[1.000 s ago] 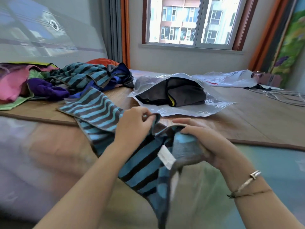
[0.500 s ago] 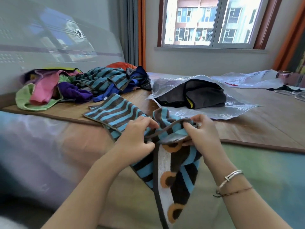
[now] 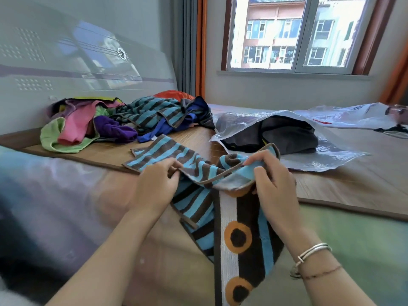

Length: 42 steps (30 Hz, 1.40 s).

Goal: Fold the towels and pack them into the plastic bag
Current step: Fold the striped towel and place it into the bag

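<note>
A blue-and-brown striped towel (image 3: 198, 195) with a white band and orange circles hangs from both my hands over the bed's edge. My left hand (image 3: 156, 184) pinches its brown-trimmed top edge. A short way to the right, my right hand (image 3: 271, 177) grips the same edge, and the cloth sags between them. The towel's far end lies on the bamboo mat (image 3: 106, 151). Behind my right hand lies a clear plastic bag (image 3: 320, 157) with dark folded towels (image 3: 289, 138) inside, its mouth towards me.
A heap of unfolded towels (image 3: 123, 122), pink, green, purple, blue and striped, sits at the back left against the headboard (image 3: 66, 69). Another plastic bag (image 3: 344, 115) lies at the far right. A window (image 3: 293, 34) is behind the bed.
The towel has turned so its white band with orange circles now hangs facing me. My hands have moved apart along the top edge. The view has swung left.
</note>
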Each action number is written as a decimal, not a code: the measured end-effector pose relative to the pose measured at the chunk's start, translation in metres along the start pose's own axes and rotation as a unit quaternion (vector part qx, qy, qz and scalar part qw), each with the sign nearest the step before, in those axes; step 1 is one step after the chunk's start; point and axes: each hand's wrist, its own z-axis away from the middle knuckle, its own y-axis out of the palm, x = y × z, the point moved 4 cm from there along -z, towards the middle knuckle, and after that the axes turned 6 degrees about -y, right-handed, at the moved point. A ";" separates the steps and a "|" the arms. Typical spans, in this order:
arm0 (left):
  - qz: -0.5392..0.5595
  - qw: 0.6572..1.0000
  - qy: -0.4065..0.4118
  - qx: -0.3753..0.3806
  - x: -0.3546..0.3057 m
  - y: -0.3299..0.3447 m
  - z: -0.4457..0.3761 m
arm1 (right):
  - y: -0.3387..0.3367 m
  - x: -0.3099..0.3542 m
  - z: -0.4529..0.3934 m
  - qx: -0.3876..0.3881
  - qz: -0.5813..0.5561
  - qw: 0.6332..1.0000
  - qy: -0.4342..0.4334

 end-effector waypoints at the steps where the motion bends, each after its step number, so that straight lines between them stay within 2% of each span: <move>1: 0.032 0.999 -0.008 -0.008 -0.007 -0.003 -0.002 | 0.004 0.004 -0.001 0.041 -0.025 0.999 -0.003; 4: 0.141 0.989 -0.035 0.022 -0.032 -0.008 -0.002 | 0.013 0.012 -0.003 0.151 0.003 0.989 -0.010; 8: 0.256 0.954 -0.117 0.102 -0.046 -0.005 -0.002 | 0.016 0.013 -0.001 0.180 0.113 0.975 -0.060; 11: 0.369 0.887 -0.195 0.197 -0.049 0.001 0.005 | 0.020 0.010 0.001 0.186 0.109 0.974 -0.066; 13: 0.438 0.835 -0.188 0.276 -0.055 0.005 0.013 | 0.025 0.005 0.002 0.197 0.086 0.975 -0.064; 15: 0.460 0.807 -0.168 0.329 -0.058 0.009 0.019 | 0.030 -0.001 0.005 0.208 0.085 0.973 -0.055; 18: 0.478 0.790 -0.183 0.337 -0.058 0.013 0.023 | 0.035 -0.010 0.009 0.191 0.092 0.976 -0.040; 22: 0.520 0.764 -0.243 0.294 -0.049 0.016 0.022 | 0.038 -0.010 0.009 0.182 0.116 0.975 -0.055; 23: 0.523 0.766 -0.252 0.278 -0.045 0.015 0.021 | 0.039 -0.010 0.009 0.183 0.134 0.972 -0.057; 24: 0.505 0.783 -0.252 0.261 -0.041 0.011 0.020 | 0.039 -0.011 0.008 0.177 0.147 0.972 -0.053; 27: 0.365 0.874 -0.196 0.254 -0.031 -0.005 0.020 | 0.036 -0.017 0.003 0.105 0.154 0.982 -0.021; 29: 0.275 0.906 -0.138 0.289 -0.030 -0.015 0.028 | 0.027 -0.023 -0.005 0.027 0.144 0.989 0.012; 31: 0.129 0.942 -0.049 0.306 -0.030 -0.018 0.037 | 0.018 -0.030 -0.012 -0.036 0.120 0.991 0.053; 33: 0.015 0.966 0.041 0.256 -0.028 -0.013 0.041 | 0.014 -0.035 -0.016 -0.065 0.104 0.990 0.076; 35: 0.003 0.982 0.080 0.172 -0.026 -0.009 0.038 | 0.017 -0.035 -0.016 -0.066 0.107 0.989 0.080; 38: 0.095 0.990 0.048 0.091 -0.018 -0.010 0.030 | 0.024 -0.032 -0.014 -0.058 0.114 0.989 0.079; 40: 0.101 0.988 0.046 0.111 -0.016 -0.007 0.028 | 0.023 -0.031 -0.013 -0.057 0.115 0.989 0.079; 42: 0.103 0.975 0.066 0.184 -0.020 -0.001 0.035 | 0.020 -0.032 -0.014 -0.055 0.121 0.988 0.076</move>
